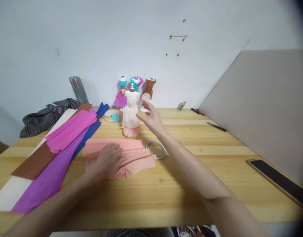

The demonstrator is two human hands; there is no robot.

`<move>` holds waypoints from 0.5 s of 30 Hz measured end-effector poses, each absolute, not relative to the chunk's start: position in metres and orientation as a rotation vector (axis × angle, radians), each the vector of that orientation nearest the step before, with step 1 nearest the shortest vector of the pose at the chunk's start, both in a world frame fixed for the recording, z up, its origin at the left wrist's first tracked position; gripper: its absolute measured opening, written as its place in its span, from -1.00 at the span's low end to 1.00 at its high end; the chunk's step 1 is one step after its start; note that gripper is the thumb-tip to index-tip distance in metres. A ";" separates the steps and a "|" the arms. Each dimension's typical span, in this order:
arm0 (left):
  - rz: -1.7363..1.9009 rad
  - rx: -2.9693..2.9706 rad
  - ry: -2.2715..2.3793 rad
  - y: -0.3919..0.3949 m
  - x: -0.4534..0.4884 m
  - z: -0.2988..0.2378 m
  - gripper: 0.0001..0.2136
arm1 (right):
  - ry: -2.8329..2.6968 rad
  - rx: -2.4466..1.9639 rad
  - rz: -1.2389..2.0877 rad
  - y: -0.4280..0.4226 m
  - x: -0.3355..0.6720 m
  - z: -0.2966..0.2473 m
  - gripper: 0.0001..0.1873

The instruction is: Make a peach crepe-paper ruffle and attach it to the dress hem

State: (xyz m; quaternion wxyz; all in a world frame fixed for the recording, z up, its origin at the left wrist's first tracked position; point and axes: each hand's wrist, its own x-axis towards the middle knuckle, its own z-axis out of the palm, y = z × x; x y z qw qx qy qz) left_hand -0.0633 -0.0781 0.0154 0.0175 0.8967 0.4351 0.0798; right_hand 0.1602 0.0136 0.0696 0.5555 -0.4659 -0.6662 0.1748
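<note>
My left hand (109, 159) lies on a sheet of peach crepe paper (139, 161), its fingers stretched over the folds. Raised beside a small dress form (131, 110) is my right hand (152, 118), fingers apart and curved, with nothing seen in it; whether it touches the form I cannot tell. The form stands upright in a cream paper dress with a peach ruffle (131, 131) at the hem. A roll of tape (161, 143) lies flat by the right edge of the peach paper.
Pink crepe paper (72, 130), purple paper (55, 174) and brown paper (35, 161) overlap at the left, near striped cloth (48, 115) and a bottle (79, 89). More dressed forms, one brown (149, 88), stand by the wall. At the right lie a pen (216, 126) and a phone (277, 179).
</note>
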 end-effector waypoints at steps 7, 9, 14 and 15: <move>0.722 2.953 1.287 -0.079 -0.057 -0.009 -0.82 | -1.621 -1.004 0.303 0.053 0.147 0.154 -0.60; 0.829 2.992 1.221 -0.078 -0.058 -0.011 -0.82 | -1.688 -1.078 0.265 0.063 0.140 0.165 -0.73; 0.916 3.016 1.088 -0.083 -0.058 -0.009 -0.85 | -1.774 -1.245 0.079 0.078 0.130 0.169 -0.79; 0.928 3.011 1.076 -0.084 -0.058 -0.008 -0.85 | -1.771 -1.243 0.067 0.080 0.130 0.169 -0.80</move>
